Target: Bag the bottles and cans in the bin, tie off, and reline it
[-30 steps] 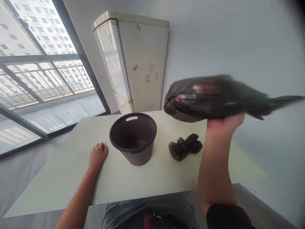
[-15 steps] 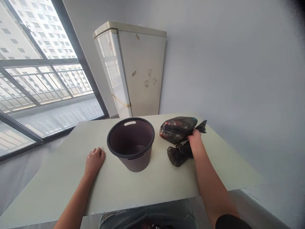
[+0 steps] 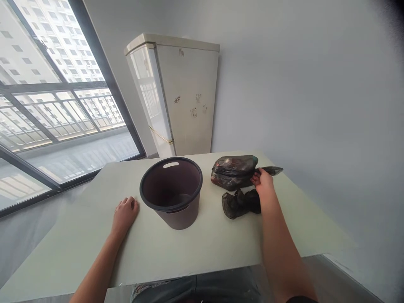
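Observation:
My left hand [image 3: 125, 213] rests on the table left of the bin, its fingers curled in and nothing seen in them. A purple-brown plastic bin [image 3: 181, 216] with a dark rim and slot handles stands upright; its visible inside holds nothing. Right of it lies a filled black garbage bag [image 3: 233, 170], its twisted tail pointing right. At the bag's neck is my right hand [image 3: 263, 182], fingers loosely bent and apart, touching or very near the plastic. A crumpled black plastic bag [image 3: 241, 204] lies just below, partly hidden by my right forearm.
The pale table [image 3: 189, 252] carries these things. Behind its far edge stands a worn white refrigerator [image 3: 192, 84]. A grey wall [image 3: 299, 92] runs along the right, and a large window [image 3: 63, 105] with a balcony railing is on the left.
The filled garbage bag has settled flatter, and its tail now lies stretched out to the right. My right hand has shifted slightly right and its fingers have loosened. My left hand stays put.

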Tool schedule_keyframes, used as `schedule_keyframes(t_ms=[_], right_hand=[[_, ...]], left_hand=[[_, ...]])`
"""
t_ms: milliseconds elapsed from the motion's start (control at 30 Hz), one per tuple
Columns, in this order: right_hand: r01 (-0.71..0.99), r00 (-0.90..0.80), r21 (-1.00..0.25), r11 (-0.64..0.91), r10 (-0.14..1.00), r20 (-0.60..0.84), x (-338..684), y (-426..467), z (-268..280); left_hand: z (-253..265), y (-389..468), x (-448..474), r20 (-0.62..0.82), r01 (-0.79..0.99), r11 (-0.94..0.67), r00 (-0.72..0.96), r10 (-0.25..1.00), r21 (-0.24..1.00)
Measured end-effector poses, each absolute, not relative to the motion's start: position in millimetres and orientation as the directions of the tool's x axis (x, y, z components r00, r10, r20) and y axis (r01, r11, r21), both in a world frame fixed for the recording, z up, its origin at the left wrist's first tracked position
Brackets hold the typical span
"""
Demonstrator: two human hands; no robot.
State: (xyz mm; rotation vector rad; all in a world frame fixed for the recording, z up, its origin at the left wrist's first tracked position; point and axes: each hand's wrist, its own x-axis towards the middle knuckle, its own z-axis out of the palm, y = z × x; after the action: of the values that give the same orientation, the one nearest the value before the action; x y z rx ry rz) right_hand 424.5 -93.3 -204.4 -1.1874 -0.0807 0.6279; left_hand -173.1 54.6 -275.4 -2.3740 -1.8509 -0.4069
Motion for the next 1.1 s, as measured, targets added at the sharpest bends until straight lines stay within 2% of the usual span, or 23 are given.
schedule_keyframes(t_ms=[100, 167, 300, 367, 400, 467, 567, 633, 700, 867, 1100], right_hand=[[-0.369, 0.857, -0.914, 0.171, 0.443, -0.263, 424, -101, -191], [-0.299, 0.882, -0.941, 0.16, 0.422, -0.209, 419, -110, -182], [-0.048, 0.924, -0.989, 0.14, 0.382, 0.01, 396, -147, -182], [0.164, 0.894, -0.986, 0.038, 0.416, 0.165, 378, -172, -196], [0.347, 0.838, -0.936, -0.06, 0.468, 0.281, 369, -185, -208], [0.648, 0.676, -0.743, -0.168, 0.576, 0.46, 353, -208, -235], [0.873, 0.414, -0.454, -0.177, 0.759, 0.502, 336, -234, -274], [0.934, 0.303, -0.317, -0.163, 0.83, 0.468, 332, -242, -289], [0.96, 0.222, -0.256, -0.111, 0.858, 0.462, 331, -244, -294], [0.958, 0.142, -0.285, 0.039, 0.797, 0.587, 337, -239, -294], [0.931, 0.232, -0.363, -0.044, 0.839, 0.493, 331, -243, -289]], left_hand=[[-274, 54, -173, 0.263, 0.963, -0.254, 0.224, 0.939, 0.087], [-273, 53, -173, 0.262, 0.963, -0.256, 0.226, 0.938, 0.086], [-270, 51, -171, 0.268, 0.965, -0.251, 0.222, 0.938, 0.081], [-268, 50, -169, 0.262, 0.967, -0.244, 0.216, 0.941, 0.079], [-268, 50, -169, 0.258, 0.967, -0.241, 0.213, 0.942, 0.08], [-266, 49, -167, 0.252, 0.968, -0.236, 0.209, 0.945, 0.082], [-264, 47, -165, 0.242, 0.971, -0.228, 0.204, 0.949, 0.075], [-262, 47, -164, 0.227, 0.971, -0.231, 0.211, 0.951, 0.067], [-262, 47, -164, 0.216, 0.971, -0.234, 0.216, 0.952, 0.058], [-261, 48, -164, 0.208, 0.972, -0.231, 0.219, 0.953, 0.033], [-258, 48, -163, 0.181, 0.974, -0.228, 0.223, 0.958, 0.011]])
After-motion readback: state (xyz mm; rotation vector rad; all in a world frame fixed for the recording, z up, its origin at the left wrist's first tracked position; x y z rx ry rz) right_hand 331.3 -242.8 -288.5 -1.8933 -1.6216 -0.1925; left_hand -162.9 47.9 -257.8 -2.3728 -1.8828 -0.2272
